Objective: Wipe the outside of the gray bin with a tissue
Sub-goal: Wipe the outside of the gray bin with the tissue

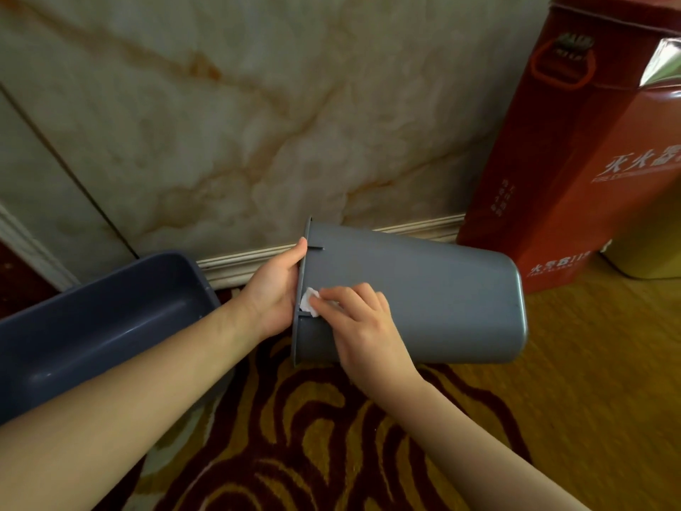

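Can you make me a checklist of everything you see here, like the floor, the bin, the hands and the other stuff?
Surface: patterned red and gold carpet.
Job's things: gray bin tipped sideways, mouth toward the left; white tissue pressed on its side near the rim.
Clutter: empty dark blue tray at left.
Hands: left hand grips the bin's rim; right hand presses the tissue.
Cables: nothing seen.
Surroundings: marble wall, red fire extinguisher box, yellow container at right.

We saw the bin (423,300) on its side at frame centre, the tray (92,326) to its left, the fire-extinguisher box (575,160) at upper right, the wall (258,105) behind them, and the carpet (294,437) beneath.
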Demonstrator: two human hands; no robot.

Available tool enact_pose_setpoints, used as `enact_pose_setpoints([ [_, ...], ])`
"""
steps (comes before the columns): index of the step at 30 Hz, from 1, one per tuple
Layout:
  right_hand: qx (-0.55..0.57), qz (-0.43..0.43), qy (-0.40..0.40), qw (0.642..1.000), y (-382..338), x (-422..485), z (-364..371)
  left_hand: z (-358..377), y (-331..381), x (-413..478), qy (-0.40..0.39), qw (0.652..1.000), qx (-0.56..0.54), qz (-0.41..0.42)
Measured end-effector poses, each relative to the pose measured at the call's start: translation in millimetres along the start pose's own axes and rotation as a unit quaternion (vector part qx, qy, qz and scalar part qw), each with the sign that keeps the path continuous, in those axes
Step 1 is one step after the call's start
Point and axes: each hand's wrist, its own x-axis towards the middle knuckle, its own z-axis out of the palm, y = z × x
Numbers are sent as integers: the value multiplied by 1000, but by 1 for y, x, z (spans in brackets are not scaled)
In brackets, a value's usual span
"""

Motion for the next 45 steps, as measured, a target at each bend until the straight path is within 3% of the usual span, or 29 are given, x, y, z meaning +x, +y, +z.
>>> enact_pose_setpoints([
  [3, -12, 26, 27, 999, 25, -29, -11, 0, 1, 1, 13, 1000, 19, 0],
  [8, -64, 201, 167, 963, 56, -44, -32, 0, 1, 5, 27, 999, 19, 4],
  [11, -45, 141, 169, 974, 30, -17, -22, -1, 0, 5, 28, 999, 23, 4],
  [14, -38, 38, 89, 995, -1, 13, -3, 0, 0, 5, 14, 1000, 15, -10],
  [17, -42, 16, 51, 998, 4, 20, 0, 2, 2, 5, 13, 1000, 12, -13],
  [24, -50, 248, 206, 945, 59, -14, -31, 7, 8, 8, 57, 998, 35, 3],
  [27, -26, 161, 203, 966, 19, -21, -18, 8, 8, 11, 65, 997, 41, 7],
  [30, 19, 69, 137, 988, -26, -21, 6, 9, 8, 11, 64, 997, 38, 8],
  [36, 12, 72, 94, 993, -37, -4, 28, 7, 5, 12, 55, 998, 25, 4],
  [41, 1, 12, 78, 997, -26, -17, 40, 4, 6, 12, 51, 998, 31, 5],
  [45, -32, -35, 5, 999, -13, -49, 46, 7, 10, 12, 57, 997, 42, 17],
])
